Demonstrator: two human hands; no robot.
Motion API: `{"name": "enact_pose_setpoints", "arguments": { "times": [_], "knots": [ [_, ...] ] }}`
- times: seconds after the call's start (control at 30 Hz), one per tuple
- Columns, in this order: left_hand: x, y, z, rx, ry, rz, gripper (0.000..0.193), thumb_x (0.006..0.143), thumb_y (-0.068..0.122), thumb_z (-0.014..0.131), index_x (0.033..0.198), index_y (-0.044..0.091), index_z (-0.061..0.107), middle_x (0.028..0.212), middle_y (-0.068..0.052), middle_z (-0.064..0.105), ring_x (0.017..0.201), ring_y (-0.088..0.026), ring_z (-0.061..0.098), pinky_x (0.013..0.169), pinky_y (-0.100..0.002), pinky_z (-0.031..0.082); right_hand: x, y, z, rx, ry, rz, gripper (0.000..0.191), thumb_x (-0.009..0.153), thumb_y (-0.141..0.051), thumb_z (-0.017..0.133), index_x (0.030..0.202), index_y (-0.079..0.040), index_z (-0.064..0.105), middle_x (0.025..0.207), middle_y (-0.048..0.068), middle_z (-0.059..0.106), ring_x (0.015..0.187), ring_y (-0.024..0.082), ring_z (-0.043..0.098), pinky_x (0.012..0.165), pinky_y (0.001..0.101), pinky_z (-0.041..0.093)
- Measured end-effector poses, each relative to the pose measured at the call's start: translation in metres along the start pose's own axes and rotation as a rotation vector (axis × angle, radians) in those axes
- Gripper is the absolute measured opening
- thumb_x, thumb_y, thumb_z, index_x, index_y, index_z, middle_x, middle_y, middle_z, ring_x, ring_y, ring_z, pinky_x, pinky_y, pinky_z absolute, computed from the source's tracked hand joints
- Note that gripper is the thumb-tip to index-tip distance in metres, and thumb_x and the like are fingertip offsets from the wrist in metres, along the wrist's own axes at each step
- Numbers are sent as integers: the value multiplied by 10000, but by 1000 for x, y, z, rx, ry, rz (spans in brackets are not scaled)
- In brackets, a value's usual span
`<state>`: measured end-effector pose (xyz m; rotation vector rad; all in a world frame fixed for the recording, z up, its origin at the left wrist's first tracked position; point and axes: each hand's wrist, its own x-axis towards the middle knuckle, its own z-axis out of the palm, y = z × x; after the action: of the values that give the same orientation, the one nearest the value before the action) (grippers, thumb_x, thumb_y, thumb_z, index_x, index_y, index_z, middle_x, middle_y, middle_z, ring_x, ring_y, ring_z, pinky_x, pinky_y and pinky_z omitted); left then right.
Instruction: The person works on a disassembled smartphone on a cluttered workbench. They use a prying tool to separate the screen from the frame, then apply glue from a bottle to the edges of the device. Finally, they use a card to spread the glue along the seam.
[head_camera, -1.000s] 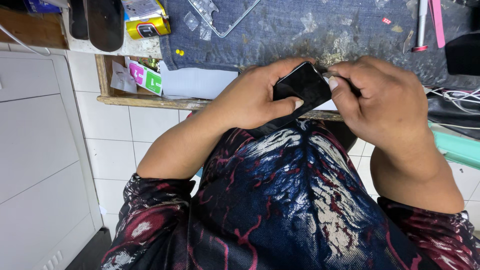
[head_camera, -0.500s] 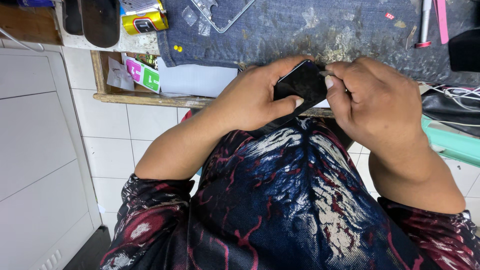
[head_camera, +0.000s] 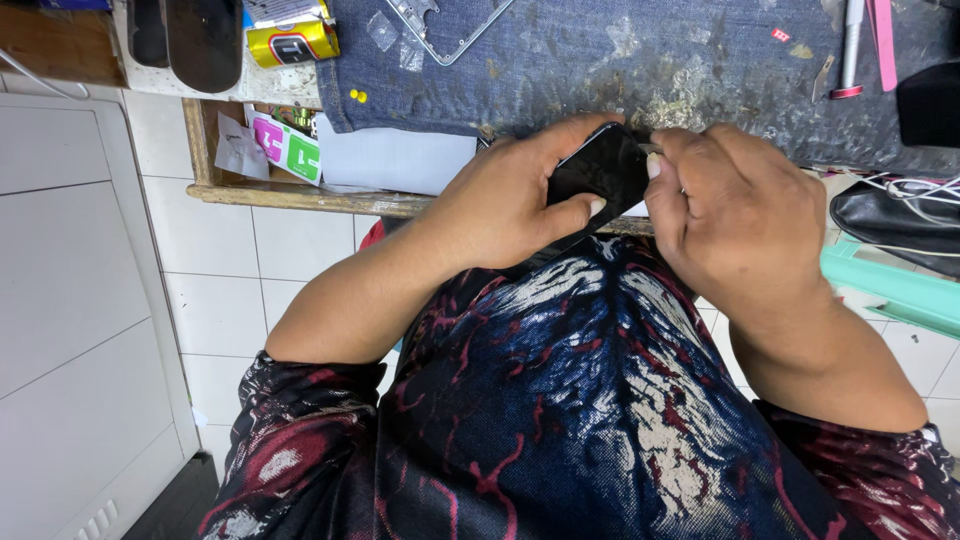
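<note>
White tiled wall (head_camera: 250, 290), wooden workbench (head_camera: 300, 197)

— Where are we?

— We are in a small repair workshop: we see a stained denim cloth (head_camera: 600, 60) covering the worktop (head_camera: 300, 195), a bare metal phone frame (head_camera: 450, 25), a yellow battery (head_camera: 292, 42), loose cables (head_camera: 905, 190) and white-tiled walls (head_camera: 230, 280).

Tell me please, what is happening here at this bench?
A person holds a black phone in both hands above their lap, at the edge of a worn workbench. The left hand grips it from the side, and the right hand presses its fingertips at the phone's other edge. A yellow can and a metal phone frame lie on the bench.
</note>
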<state>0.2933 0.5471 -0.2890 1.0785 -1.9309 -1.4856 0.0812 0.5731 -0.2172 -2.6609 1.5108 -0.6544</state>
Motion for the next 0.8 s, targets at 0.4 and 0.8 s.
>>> {"name": "enact_pose_setpoints", "arguments": {
  "times": [0.4, 0.8],
  "knots": [
    [-3, -3, -4, -11, -56, 96, 717, 908, 234, 736, 1551, 156, 429, 1269, -144, 741, 1137, -318, 759, 993, -393, 591, -12, 28, 3, 412, -230, 228, 72, 1062, -134, 716, 1098, -75, 740, 807, 57, 645, 669, 217, 653, 595, 329, 479],
    [-6, 3, -7, -32, -59, 24, 704, 910, 232, 714, 1553, 169, 435, 1183, -123, 768, 1053, -269, 794, 935, -367, 614, -6, 3, -4, 192, -6, 85, 69, 959, -11, 750, 1008, 23, 716, 866, 117, 665, 700, 264, 654, 600, 360, 496]
  ]
}}
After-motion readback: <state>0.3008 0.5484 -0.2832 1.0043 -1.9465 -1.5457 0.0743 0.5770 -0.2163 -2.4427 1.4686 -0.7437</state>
